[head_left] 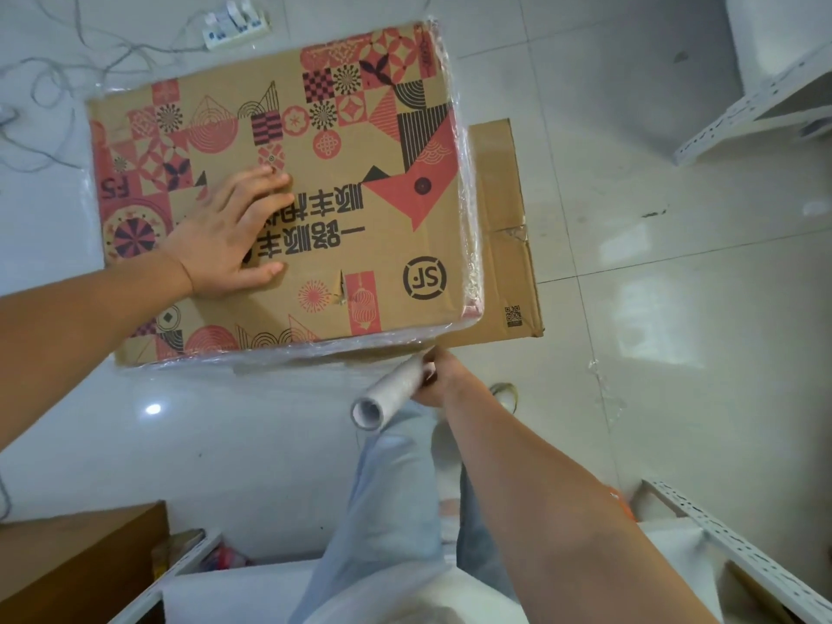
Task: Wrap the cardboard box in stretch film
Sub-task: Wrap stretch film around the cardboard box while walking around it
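A brown cardboard box (pixel 342 141) with red and black printed patterns stands on the tiled floor. Clear stretch film (pixel 468 209) clings around its sides, shiny along the right and near edges. My left hand (pixel 229 231) lies flat on the box top, fingers spread, holding nothing. My right hand (pixel 443 378) is just below the box's near right corner, closed around a stretch film roll (pixel 391 394) whose grey tube end points toward me. Film stretches from the roll along the box's near edge.
A flat piece of cardboard (pixel 508 227) pokes out under the box on the right. A power strip (pixel 236 27) and cables (pixel 49 83) lie at the back left. White perforated shelf frames (pixel 747 110) stand at right; a brown cabinet (pixel 76 565) is near left.
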A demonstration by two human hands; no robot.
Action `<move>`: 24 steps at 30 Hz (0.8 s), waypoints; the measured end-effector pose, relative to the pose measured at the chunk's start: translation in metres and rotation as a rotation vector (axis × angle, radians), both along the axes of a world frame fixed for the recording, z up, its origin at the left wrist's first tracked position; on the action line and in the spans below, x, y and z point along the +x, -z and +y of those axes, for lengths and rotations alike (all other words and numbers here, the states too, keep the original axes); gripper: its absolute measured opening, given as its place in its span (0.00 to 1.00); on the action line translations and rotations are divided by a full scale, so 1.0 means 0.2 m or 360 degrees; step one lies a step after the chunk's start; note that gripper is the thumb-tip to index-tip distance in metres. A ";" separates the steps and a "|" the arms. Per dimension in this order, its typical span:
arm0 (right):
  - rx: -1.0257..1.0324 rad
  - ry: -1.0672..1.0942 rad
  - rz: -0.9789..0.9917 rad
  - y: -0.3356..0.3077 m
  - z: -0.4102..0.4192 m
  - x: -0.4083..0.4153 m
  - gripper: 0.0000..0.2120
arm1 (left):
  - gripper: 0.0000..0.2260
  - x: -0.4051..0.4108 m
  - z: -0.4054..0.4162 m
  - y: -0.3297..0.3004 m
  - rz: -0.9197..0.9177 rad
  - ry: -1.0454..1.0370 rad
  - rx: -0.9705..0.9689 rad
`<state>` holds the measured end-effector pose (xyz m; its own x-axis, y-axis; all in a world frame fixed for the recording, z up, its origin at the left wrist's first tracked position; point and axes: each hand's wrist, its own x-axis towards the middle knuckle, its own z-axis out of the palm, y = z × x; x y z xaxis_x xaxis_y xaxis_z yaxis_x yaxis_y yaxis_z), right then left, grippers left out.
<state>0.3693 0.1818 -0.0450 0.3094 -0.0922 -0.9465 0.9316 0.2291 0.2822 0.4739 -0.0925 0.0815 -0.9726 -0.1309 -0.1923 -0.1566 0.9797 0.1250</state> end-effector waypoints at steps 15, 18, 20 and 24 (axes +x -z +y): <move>-0.0171 -0.0472 0.0067 -0.02 0.01 -0.21 0.12 | 0.27 -0.16 0.23 -0.04 0.0157 -0.0669 -0.0136; -0.0297 -0.0489 0.0217 -0.01 0.05 -0.23 0.06 | 0.23 -0.25 0.30 -0.04 0.0299 -0.0953 -0.0183; -0.0160 -0.0458 0.0139 0.00 0.05 -0.25 0.10 | 0.21 -0.28 0.33 -0.04 0.0349 -0.1032 -0.0243; -0.0100 -0.0193 -0.0013 0.00 0.02 -0.27 0.14 | 0.19 -0.29 0.33 -0.04 0.0357 -0.1061 -0.0271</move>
<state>0.3153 0.1851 -0.0443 0.3293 -0.1128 -0.9375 0.8937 0.3576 0.2709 0.4157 -0.0275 0.0886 -0.6890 -0.7205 0.0786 -0.7162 0.6934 0.0785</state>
